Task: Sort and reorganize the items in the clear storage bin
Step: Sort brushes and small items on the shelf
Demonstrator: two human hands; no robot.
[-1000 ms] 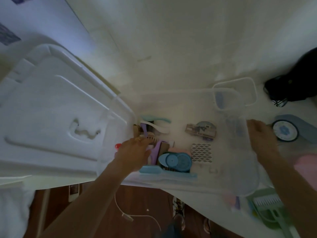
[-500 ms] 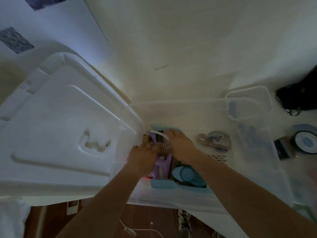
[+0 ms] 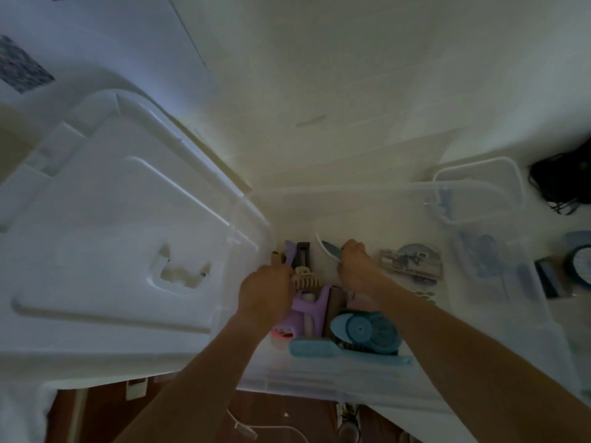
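Note:
The clear storage bin (image 3: 319,383) sits on a white surface with both my hands inside it. My left hand (image 3: 267,290) grips a beige claw clip (image 3: 307,280) at the bin's left end, beside purple clips (image 3: 311,306) and a dark clip (image 3: 302,255). My right hand (image 3: 353,266) curls round a white and blue curved hairband (image 3: 327,249) near the bin's back. A round blue brush (image 3: 364,330) and a light blue comb handle (image 3: 315,349) lie along the front wall. A carded set of small clips (image 3: 411,263) lies to the right.
The bin's white lid (image 3: 96,251) lies to the left, overlapping the bin's edge. A smaller clear container (image 3: 479,190) stands at the back right. A black mesh item (image 3: 566,183) and a round blue item (image 3: 579,265) are further right. Wooden floor with a cable shows below.
My right hand came off the bin's right rim and reached into the left end, where it now holds the hairband. My left hand stayed on the clips. The view shifted slightly.

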